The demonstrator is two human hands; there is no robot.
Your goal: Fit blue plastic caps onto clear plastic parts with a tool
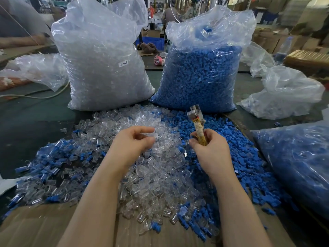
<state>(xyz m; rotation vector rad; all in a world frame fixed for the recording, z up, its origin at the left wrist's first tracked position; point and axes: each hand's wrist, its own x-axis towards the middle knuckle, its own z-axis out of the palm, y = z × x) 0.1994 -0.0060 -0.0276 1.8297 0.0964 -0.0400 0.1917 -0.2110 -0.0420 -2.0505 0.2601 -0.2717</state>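
A heap of loose clear plastic parts (146, 175) covers the middle of the table, with loose blue caps (236, 157) piled to its right. My left hand (131, 141) hovers over the clear heap and pinches a clear part (151, 135) between thumb and fingers. My right hand (208, 150) grips the tape-wrapped handle of a small metal-headed tool (195, 114), which points up over the blue caps. Assembled pieces, clear with blue caps (53, 168), lie scattered at the left.
A tall bag of clear parts (103, 56) and a tall bag of blue caps (201, 72) stand behind the heaps. More plastic bags (292, 93) lie at right and a bag of blue pieces (300, 161) at the near right. Cardboard (35, 225) lies at the front edge.
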